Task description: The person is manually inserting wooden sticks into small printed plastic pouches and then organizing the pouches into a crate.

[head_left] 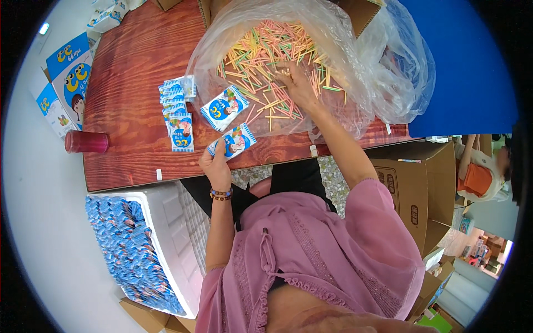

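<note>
My left hand [216, 166] pinches a small blue-and-white packet [240, 141] by its near left corner, over the table's front edge. Among thin pink, yellow and green sticks [272, 47], my right hand [298, 86] reaches down with its fingers curled together. Whatever those fingers hold, if anything, is hidden. The sticks lie heaped on a large clear plastic bag [369, 66] spread over the table. Just beyond the held packet lies another packet [224, 107] of the same kind. Several more packets [180, 132] overlap in a row to the left.
A red-brown wooden table [125, 72] bears a red-pink cup [86, 142] at its left edge. Below on the left, a white foam box [172, 222] is packed with blue packets. Printed cartons [72, 77] stand far left; a brown cardboard box [408, 188] is at my right. Another person [480, 172] is farther right.
</note>
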### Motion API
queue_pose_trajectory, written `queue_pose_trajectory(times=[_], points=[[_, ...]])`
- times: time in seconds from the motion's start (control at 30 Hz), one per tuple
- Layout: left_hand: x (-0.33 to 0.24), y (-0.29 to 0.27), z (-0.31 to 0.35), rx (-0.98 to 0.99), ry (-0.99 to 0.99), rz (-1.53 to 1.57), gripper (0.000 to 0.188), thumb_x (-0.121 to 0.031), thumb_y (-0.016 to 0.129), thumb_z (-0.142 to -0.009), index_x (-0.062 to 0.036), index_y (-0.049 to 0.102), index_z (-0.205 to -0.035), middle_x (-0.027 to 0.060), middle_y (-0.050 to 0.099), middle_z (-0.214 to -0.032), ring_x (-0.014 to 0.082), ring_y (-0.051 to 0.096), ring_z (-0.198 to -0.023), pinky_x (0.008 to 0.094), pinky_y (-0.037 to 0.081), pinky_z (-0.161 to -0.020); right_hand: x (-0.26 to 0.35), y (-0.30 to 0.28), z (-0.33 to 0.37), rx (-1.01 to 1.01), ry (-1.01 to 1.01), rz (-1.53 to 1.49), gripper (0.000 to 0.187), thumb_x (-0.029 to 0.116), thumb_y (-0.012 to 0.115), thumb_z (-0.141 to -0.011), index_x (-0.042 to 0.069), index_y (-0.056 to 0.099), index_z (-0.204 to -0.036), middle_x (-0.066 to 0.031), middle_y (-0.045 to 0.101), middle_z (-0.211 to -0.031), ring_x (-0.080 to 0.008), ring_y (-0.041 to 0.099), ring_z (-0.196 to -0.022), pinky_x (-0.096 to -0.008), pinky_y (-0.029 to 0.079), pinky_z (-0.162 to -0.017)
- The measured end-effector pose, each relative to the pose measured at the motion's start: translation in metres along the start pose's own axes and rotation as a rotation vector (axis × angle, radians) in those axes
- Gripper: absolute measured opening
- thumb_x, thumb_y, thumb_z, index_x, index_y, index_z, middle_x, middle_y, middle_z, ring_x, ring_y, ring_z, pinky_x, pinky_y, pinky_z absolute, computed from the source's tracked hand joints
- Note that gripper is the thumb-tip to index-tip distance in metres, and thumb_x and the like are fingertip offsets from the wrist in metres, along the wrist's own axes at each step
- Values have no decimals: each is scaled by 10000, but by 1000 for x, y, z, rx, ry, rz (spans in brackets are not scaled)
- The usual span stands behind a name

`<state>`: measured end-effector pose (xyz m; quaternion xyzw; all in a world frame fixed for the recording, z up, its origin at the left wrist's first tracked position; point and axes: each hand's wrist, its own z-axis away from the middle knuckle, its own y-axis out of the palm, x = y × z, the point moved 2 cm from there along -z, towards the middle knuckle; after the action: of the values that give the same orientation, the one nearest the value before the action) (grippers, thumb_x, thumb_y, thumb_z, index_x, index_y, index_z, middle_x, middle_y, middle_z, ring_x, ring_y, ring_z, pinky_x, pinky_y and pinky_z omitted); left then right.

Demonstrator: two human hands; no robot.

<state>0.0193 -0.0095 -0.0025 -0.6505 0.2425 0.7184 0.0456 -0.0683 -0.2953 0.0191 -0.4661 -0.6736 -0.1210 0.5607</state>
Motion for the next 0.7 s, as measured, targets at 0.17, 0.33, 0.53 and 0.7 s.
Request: queue_pose_trajectory(times=[0.17, 0.33, 0.53, 0.7], points=[[-8, 11, -1, -30, -48, 52, 181, -115, 612, -919, 50, 681, -891, -24, 625, -771, 14, 522, -680, 191, 427, -598, -12, -8, -8, 18, 59, -200, 131, 133, 513, -969, 19, 559, -1015, -69, 616, -993, -169, 569, -951, -299, 436, -869], [-28, 29, -2, -60, -153, 261, 174, -125, 571, -950, 20, 666, -938, -6, 640, -852, 20, 549, -735, 195, 444, -632, 32, -15, -17, -101, 230, -966, 179, 140, 423, -1000, 12, 550, -999, -110, 634, -978, -240, 605, -1013, -387, 461, -948], [-31, 64, -9, 106, -293, 530, 165, -194, 565, -962, -48, 622, -1012, 4, 666, -979, 84, 621, -857, 259, 481, -697, 108, 15, 7, -72, 105, -1266, 145, 120, 427, -991, 23, 518, -1050, -106, 618, -943, -261, 596, -1022, -426, 403, -1020], [-29, 69, -4, 141, -358, 559, 147, -216, 562, -964, -91, 628, -1004, -20, 666, -980, 80, 606, -850, 248, 451, -662, 133, 35, 22, -109, -148, -1223, 108, 102, 418, -986, 58, 485, -1059, -123, 595, -971, -266, 568, -1048, -447, 401, -982]])
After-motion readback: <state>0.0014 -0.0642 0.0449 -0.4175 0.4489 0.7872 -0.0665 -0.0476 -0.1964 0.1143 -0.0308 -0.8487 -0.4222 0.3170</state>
